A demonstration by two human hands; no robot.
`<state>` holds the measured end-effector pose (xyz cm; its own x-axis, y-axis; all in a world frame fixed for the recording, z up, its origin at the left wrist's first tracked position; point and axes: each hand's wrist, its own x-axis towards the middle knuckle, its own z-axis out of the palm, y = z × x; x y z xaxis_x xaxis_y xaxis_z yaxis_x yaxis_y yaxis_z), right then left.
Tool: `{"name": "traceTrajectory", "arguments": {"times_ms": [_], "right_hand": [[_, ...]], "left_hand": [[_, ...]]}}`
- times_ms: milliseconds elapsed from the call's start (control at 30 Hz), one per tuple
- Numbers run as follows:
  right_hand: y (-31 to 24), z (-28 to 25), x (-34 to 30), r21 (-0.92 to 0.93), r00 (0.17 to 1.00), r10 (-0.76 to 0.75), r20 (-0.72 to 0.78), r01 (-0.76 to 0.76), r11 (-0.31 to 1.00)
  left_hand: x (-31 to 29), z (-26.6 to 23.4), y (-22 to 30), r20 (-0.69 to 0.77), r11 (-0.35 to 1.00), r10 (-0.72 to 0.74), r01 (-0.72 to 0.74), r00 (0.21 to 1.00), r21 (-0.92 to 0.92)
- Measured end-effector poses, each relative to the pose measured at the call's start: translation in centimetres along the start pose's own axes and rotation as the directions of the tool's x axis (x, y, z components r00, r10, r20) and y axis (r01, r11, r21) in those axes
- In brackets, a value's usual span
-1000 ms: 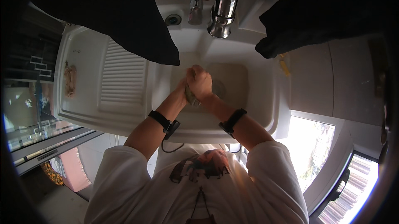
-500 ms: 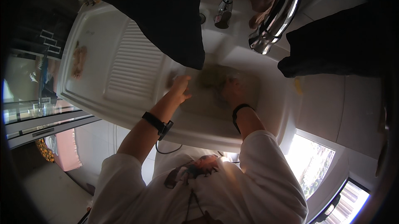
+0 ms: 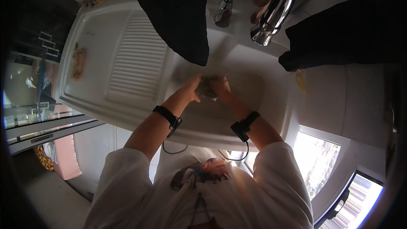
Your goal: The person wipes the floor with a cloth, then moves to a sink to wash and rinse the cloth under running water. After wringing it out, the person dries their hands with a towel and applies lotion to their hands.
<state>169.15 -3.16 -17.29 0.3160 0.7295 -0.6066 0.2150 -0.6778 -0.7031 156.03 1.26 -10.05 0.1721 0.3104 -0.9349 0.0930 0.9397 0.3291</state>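
Right hand [image 3: 220, 85] curls around a dim greenish bundle [image 3: 207, 88] in the white basin [image 3: 254, 101]; left hand [image 3: 193, 87] meets its left side, its grip impossible to tell. Left lies a ribbed drainboard [image 3: 137, 61]; far right, a chrome faucet [image 3: 271, 22].

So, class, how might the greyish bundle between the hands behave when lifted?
The greyish bundle probably flops, since its outline looks crumpled between the left hand and right hand. Handled at the sink basin, it may be wet, so perhaps slippery and heavy for its size.
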Motion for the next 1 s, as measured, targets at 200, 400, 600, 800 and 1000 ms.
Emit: {"name": "traceTrajectory", "arguments": {"times_ms": [200, 400, 600, 800, 1000], "right_hand": [[-7.2, 1.0, -10.8, -0.167, 0.721, -0.644, -0.255, 0.623, 0.764], [-9.1, 1.2, -12.6, -0.209, 0.713, -0.632, -0.304, 0.598, 0.774], [-7.1, 0.6, -8.7, -0.273, 0.685, -0.677, -0.269, 0.619, 0.736], [1.4, -4.8, 0.8, -0.832, 0.861, -0.491, 0.131, 0.365, 0.418], [7.0, -8.8, 3.2, -0.363, 0.935, -0.044, -0.351, -0.092, 0.927]], "left_hand": [[2.2, -1.6, -1.1, 0.808, 0.827, 0.224, 0.332, 0.545, -0.454], [3.9, -1.3, -2.0, 0.881, 0.889, 0.360, 0.173, 0.306, -0.424], [2.3, -0.2, -2.1, 0.389, 0.957, 0.232, -0.139, 0.892, -0.254], [-1.1, 1.6, -1.3, 0.128, 0.982, 0.188, -0.185, 0.974, -0.035], [-2.1, -2.1, -0.9, -0.185, 0.971, 0.096, -0.134, 0.978, -0.200]]}}
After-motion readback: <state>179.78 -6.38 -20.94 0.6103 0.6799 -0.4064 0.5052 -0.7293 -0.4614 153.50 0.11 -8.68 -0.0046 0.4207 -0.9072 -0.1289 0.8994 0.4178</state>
